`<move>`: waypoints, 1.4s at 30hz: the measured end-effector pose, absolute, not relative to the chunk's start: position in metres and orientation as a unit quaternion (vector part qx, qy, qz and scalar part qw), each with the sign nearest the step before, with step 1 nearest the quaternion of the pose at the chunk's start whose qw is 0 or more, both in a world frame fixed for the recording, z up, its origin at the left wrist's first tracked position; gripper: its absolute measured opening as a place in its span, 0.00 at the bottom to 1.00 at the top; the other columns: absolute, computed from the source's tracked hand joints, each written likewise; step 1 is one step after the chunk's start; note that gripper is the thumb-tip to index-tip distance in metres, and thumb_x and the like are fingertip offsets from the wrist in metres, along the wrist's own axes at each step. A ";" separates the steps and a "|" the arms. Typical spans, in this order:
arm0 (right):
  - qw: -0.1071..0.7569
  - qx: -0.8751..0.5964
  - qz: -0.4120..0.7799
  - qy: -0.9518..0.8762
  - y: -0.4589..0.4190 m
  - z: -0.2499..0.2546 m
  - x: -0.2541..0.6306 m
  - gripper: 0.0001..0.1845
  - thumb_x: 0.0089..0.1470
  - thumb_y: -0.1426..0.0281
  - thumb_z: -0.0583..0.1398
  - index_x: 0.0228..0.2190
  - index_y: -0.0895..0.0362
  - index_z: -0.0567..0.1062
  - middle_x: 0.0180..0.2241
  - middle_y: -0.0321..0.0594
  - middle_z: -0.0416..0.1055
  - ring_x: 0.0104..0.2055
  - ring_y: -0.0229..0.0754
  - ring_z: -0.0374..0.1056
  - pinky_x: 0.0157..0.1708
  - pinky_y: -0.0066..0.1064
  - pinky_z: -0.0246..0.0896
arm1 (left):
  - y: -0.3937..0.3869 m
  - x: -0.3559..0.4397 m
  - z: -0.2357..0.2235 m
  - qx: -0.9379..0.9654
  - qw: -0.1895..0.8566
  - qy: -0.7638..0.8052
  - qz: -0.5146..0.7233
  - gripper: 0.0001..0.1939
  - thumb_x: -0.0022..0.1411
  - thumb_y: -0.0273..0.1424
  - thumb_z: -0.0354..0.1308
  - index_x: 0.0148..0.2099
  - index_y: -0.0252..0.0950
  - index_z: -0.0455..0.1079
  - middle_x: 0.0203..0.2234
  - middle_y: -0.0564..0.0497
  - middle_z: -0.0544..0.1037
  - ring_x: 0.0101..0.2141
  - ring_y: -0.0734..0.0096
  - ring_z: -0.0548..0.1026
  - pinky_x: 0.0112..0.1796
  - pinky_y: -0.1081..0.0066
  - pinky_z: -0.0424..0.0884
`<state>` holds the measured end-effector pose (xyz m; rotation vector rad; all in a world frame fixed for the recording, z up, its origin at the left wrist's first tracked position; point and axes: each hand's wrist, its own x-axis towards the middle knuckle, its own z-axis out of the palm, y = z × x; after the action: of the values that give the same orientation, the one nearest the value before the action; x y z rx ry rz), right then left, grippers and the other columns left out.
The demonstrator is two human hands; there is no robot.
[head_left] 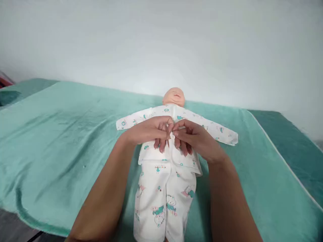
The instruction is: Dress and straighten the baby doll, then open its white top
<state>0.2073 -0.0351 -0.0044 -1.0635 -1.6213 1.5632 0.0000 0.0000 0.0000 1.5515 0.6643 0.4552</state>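
Right now, a small white button (172, 136) sits at the middle front of the printed shirt (182, 158), between my hands. The fingers of my left hand (153, 130) and right hand (193, 136) pinch the fabric beside it. The shirt dresses a doll (174, 96) lying face up, the printed trousers (150, 188) below, on a green blanket (63, 111) near a pale wall (161, 43).

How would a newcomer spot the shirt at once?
On the green blanket lies a doll. Its white printed shirt is under the left hand and right hand. Unlike the similarly printed trousers below, it has long sleeves spread wide.
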 end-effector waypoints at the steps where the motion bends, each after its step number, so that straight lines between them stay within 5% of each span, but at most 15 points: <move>1: 0.318 -0.408 0.595 -0.615 -0.035 -0.004 0.207 0.08 0.64 0.63 0.60 0.38 0.54 0.69 0.23 0.30 0.73 0.16 0.31 0.66 0.14 0.22 0.54 | 0.000 0.000 0.000 0.680 0.643 0.292 0.198 0.08 0.57 0.20 0.52 0.36 0.38 0.60 0.18 0.56 0.78 0.21 0.72 0.78 0.20 0.80 0.67; 15: 0.301 -0.411 0.602 -0.615 -0.036 -0.002 0.207 0.04 0.61 0.68 0.60 0.39 0.54 0.71 0.23 0.29 0.71 0.19 0.30 0.67 0.17 0.21 0.56 | 0.001 -0.002 -0.002 0.641 0.691 0.277 0.188 0.08 0.56 0.21 0.53 0.37 0.38 0.60 0.20 0.55 0.79 0.21 0.70 0.79 0.18 0.79 0.70; 23: 0.338 -0.405 0.607 -0.595 -0.033 -0.008 0.207 0.02 0.60 0.70 0.60 0.37 0.54 0.71 0.21 0.29 0.72 0.17 0.31 0.66 0.15 0.21 0.54 | -0.003 -0.003 0.004 0.668 0.708 0.220 0.067 0.04 0.62 0.26 0.56 0.40 0.36 0.64 0.30 0.47 0.84 0.22 0.69 0.81 0.19 0.77 0.72; 26: 0.366 -0.396 0.604 -0.587 -0.033 -0.010 0.208 0.04 0.61 0.68 0.59 0.37 0.54 0.72 0.21 0.30 0.72 0.15 0.31 0.63 0.13 0.22 0.53 | -0.002 -0.008 0.002 0.663 0.707 0.215 0.121 0.08 0.65 0.34 0.60 0.42 0.36 0.68 0.25 0.48 0.83 0.19 0.69 0.78 0.20 0.75 0.71; 30: 0.456 -0.378 0.581 -0.557 -0.032 -0.012 0.207 0.04 0.60 0.67 0.61 0.36 0.54 0.72 0.23 0.30 0.72 0.15 0.30 0.62 0.13 0.23 0.51 | 0.003 -0.005 -0.008 0.634 0.649 0.246 0.341 0.10 0.63 0.36 0.63 0.41 0.35 0.71 0.18 0.54 0.77 0.17 0.75 0.73 0.22 0.75 0.70; 33: 0.555 -0.377 0.527 -0.521 -0.028 -0.017 0.202 0.02 0.59 0.68 0.63 0.34 0.53 0.73 0.26 0.31 0.73 0.22 0.32 0.67 0.20 0.24 0.60 | 0.009 0.006 -0.015 0.597 0.577 0.281 0.481 0.07 0.63 0.34 0.61 0.40 0.35 0.73 0.22 0.52 0.78 0.22 0.74 0.76 0.23 0.76 0.67; 36: 0.631 -0.398 0.421 -0.515 -0.024 -0.024 0.195 0.02 0.57 0.71 0.62 0.34 0.52 0.75 0.36 0.35 0.76 0.38 0.37 0.73 0.37 0.29 0.71 | 0.011 0.015 -0.020 0.585 0.478 0.327 0.569 0.06 0.64 0.32 0.59 0.41 0.36 0.74 0.31 0.51 0.82 0.34 0.72 0.80 0.29 0.76 0.70; 39: 0.626 -0.425 0.320 -0.570 -0.020 -0.031 0.191 0.07 0.58 0.73 0.60 0.37 0.51 0.77 0.45 0.37 0.77 0.51 0.40 0.71 0.53 0.36 0.67 | 0.010 0.021 -0.021 0.610 0.406 0.354 0.581 0.08 0.65 0.31 0.57 0.44 0.38 0.75 0.43 0.50 0.82 0.46 0.70 0.78 0.44 0.72 0.73; 42: 0.572 -0.449 0.257 -0.637 -0.017 -0.036 0.188 0.10 0.59 0.73 0.58 0.38 0.50 0.78 0.45 0.37 0.77 0.50 0.42 0.71 0.54 0.40 0.65 | 0.009 0.021 -0.022 0.640 0.397 0.368 0.545 0.09 0.67 0.33 0.56 0.44 0.38 0.76 0.41 0.51 0.82 0.45 0.69 0.78 0.49 0.69 0.71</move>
<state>0.1882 -0.0173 -0.0362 -1.0525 -1.4938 0.6029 0.0214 0.0088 -0.0222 1.6212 0.9325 1.3811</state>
